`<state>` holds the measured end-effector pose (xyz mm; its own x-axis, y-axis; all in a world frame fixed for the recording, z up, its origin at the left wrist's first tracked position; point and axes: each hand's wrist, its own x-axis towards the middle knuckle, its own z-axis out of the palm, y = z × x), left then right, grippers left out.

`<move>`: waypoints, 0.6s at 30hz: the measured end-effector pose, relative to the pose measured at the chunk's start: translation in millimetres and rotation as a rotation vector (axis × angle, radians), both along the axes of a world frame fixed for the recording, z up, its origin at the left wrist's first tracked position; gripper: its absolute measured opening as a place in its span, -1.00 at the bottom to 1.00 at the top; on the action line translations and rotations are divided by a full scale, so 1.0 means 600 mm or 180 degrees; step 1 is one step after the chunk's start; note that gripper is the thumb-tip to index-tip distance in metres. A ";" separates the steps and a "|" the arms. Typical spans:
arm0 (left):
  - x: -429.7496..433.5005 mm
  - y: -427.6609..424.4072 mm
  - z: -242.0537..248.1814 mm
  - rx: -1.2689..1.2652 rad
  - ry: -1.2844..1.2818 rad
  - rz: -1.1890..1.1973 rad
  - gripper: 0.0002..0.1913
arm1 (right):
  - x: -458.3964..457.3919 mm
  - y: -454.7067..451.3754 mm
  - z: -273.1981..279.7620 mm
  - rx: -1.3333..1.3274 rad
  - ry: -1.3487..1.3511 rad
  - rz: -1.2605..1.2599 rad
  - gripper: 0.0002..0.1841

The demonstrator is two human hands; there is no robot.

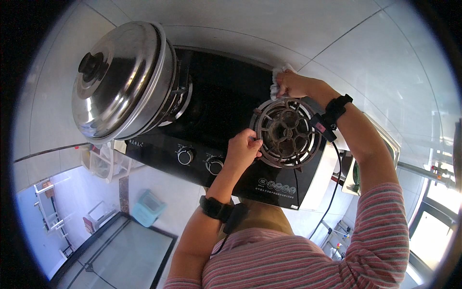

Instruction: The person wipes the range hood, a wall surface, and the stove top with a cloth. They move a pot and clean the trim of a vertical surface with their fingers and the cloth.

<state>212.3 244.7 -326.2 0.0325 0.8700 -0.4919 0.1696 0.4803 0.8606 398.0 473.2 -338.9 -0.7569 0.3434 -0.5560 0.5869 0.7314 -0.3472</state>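
Observation:
A black glass gas cooktop [223, 97] lies before me. My right hand [294, 83] presses a white cloth [275, 85] onto its back right part, close to the tiled wall. At the left edge of the right burner's round pan support [262, 153], my left hand [245, 146] pinches the metal rim between thumb and fingers. The support looks brown and stained, and the burner head [287, 133] shows through its bars. Whether the support is lifted or resting, I cannot tell.
A large lidded steel pot [119, 83] stands on the left burner. Two control knobs [185, 156] sit along the front edge. Tiled wall [245, 14] rises directly behind the cooktop. Black cables [339, 173] hang from my wrist bands. A light blue bin [148, 207] is on the floor.

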 end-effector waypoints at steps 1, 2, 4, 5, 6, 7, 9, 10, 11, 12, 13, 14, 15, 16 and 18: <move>0.000 0.000 -0.001 -0.0003 0.0030 -0.0009 -0.81 | 0.012 0.001 -0.007 0.0048 0.0062 -0.0160 -0.65; 0.000 0.000 -0.002 -0.0021 0.0007 0.0008 -0.81 | 0.022 0.003 -0.013 0.0098 -0.0001 -0.0336 -0.67; 0.000 0.000 -0.005 -0.0046 -0.0069 0.0054 -0.82 | 0.037 0.007 -0.025 0.0252 0.0205 -0.0069 -0.68; 0.000 0.000 -0.005 -0.0052 -0.0125 0.0084 -0.81 | 0.042 0.009 -0.029 0.0336 0.0201 0.0034 -0.68; 0.001 0.000 -0.006 -0.0130 -0.0188 0.0136 -0.81 | 0.047 0.010 -0.032 0.0317 0.0188 -0.0003 -0.68; 0.001 -0.001 -0.006 -0.0084 -0.0167 0.0146 -0.81 | 0.051 0.013 -0.033 0.0310 0.0132 -0.0060 -0.68; 0.002 -0.001 -0.007 -0.0133 -0.0141 0.0219 -0.81 | 0.055 0.016 -0.032 0.0426 0.0144 -0.0166 -0.73; 0.001 -0.001 -0.007 -0.0134 -0.0157 0.0203 -0.81 | 0.054 0.017 -0.031 0.0544 0.0215 -0.0212 -0.77; 0.000 -0.001 -0.007 -0.0138 -0.0173 0.0190 -0.80 | 0.051 0.017 -0.029 0.0661 0.0048 -0.0297 -0.81; -0.002 -0.001 -0.008 -0.0170 -0.0239 0.0181 -0.80 | 0.043 0.020 -0.027 0.0548 -0.0023 -0.0410 -0.77; -0.005 -0.001 -0.008 -0.0142 -0.0187 0.0094 -0.80 | 0.033 0.024 -0.023 0.0432 -0.0335 -0.0562 -0.74; -0.007 0.000 -0.010 -0.0139 -0.0193 0.0008 -0.80 | 0.019 0.023 -0.021 0.0407 -0.0324 -0.0596 -0.75; -0.009 0.000 -0.011 -0.0164 -0.0199 -0.0074 -0.80 | 0.003 0.024 -0.017 0.0382 -0.0314 -0.0631 -0.77; -0.010 0.000 -0.012 -0.0171 -0.0211 -0.0095 -0.80 | -0.015 0.019 -0.014 0.0444 0.0027 -0.0547 -0.82; -0.011 0.000 -0.014 -0.0238 -0.0292 -0.0100 -0.80 | -0.043 0.005 0.001 0.0433 0.0423 -0.0540 -0.77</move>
<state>205.5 244.9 -334.8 0.1070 0.8288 -0.5492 0.1076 0.5395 0.8351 372.2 476.1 -338.2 -0.7454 0.5366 -0.3955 0.6611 0.6716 -0.3347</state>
